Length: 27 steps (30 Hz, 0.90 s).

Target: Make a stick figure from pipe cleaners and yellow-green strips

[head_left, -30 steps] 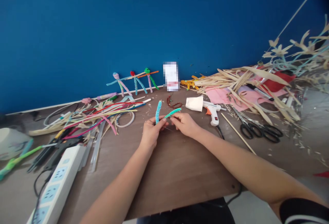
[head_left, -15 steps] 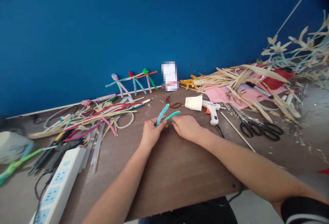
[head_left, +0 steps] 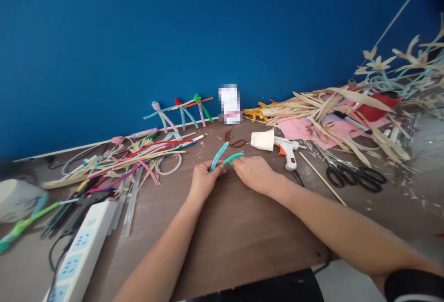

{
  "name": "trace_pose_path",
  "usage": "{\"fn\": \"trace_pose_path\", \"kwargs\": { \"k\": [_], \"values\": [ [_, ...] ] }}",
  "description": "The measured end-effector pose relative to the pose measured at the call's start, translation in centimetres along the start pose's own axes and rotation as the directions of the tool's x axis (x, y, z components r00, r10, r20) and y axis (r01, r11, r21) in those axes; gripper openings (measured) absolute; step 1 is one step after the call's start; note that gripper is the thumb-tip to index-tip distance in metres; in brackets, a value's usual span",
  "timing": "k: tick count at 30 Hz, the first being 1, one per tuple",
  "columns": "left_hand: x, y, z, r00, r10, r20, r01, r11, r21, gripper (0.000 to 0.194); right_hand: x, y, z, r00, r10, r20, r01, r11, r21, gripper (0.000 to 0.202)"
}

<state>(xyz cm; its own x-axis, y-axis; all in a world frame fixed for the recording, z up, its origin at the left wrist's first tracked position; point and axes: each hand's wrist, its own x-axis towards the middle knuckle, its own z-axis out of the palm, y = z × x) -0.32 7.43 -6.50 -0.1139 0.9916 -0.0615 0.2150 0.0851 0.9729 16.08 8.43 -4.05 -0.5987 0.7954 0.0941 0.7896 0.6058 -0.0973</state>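
Between finger and thumb, my left hand [head_left: 204, 177] pinches a pipe cleaner piece whose light blue, wound leg [head_left: 219, 155] sticks up and leans right. A green pipe cleaner [head_left: 233, 157] runs from the left fingertips toward my right hand [head_left: 252, 170], whose fingers are closed at its right end. Both hands are close together over the middle of the table. Just beyond them lies a brown bead string [head_left: 237, 143]. Three pipe cleaner figures [head_left: 183, 114] lean in a row against the blue wall. My right fingertips are partly hidden behind the hand.
A white glue gun [head_left: 287, 149] with a paper cup over its end lies right of centre, near a thin stick [head_left: 322, 179] and black-handled scissors [head_left: 369, 178]. Dry husk strips [head_left: 322, 103] are heaped at right. Pipe cleaners [head_left: 138, 154] and a power strip [head_left: 81, 246] occupy the left.
The green pipe cleaner's free stretch lies a little flatter and bends over toward my right hand. Both hands keep their grip; the whole view has shifted slightly.
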Motion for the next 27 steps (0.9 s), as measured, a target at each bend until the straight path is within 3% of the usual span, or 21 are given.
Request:
{"fn": "trace_pose_path", "kwargs": {
  "k": [4,8,14,18,22,25,27],
  "values": [
    [0.0,-0.1,-0.2,1.000,0.018,0.004,-0.019,0.995,0.099,0.027,-0.1,0.0,-0.6,0.992,-0.027,-0.120,0.028,1.000,0.002,0.022],
    [-0.1,0.6,-0.5,0.999,0.004,0.054,-0.009,0.996,0.092,0.024,0.1,0.6,-0.9,0.953,-0.104,-0.284,0.138,0.985,0.104,0.020],
    [0.0,1.5,-1.4,0.983,-0.049,0.176,0.037,0.997,0.068,0.018,0.7,1.6,-0.4,0.944,-0.151,-0.293,0.250,0.906,0.341,0.013],
    [0.2,1.4,-2.1,0.959,-0.107,0.261,0.096,0.994,0.054,0.019,0.6,1.5,-0.4,0.952,-0.148,-0.268,0.261,0.849,0.459,0.011],
    [0.3,1.4,-2.3,0.938,-0.099,0.332,0.068,0.992,0.103,0.020,0.7,1.5,0.0,0.983,-0.026,-0.183,0.142,0.741,0.656,0.014],
    [0.1,1.7,-2.4,0.924,-0.026,0.382,-0.028,0.990,0.137,0.017,0.9,1.8,0.1,0.999,0.029,-0.032,0.010,0.558,0.830,0.015],
    [-0.1,2.0,-2.5,0.895,0.013,0.446,-0.088,0.985,0.147,0.014,0.9,2.1,0.0,0.993,-0.048,0.108,-0.082,0.387,0.919,0.012]
  ]
}}
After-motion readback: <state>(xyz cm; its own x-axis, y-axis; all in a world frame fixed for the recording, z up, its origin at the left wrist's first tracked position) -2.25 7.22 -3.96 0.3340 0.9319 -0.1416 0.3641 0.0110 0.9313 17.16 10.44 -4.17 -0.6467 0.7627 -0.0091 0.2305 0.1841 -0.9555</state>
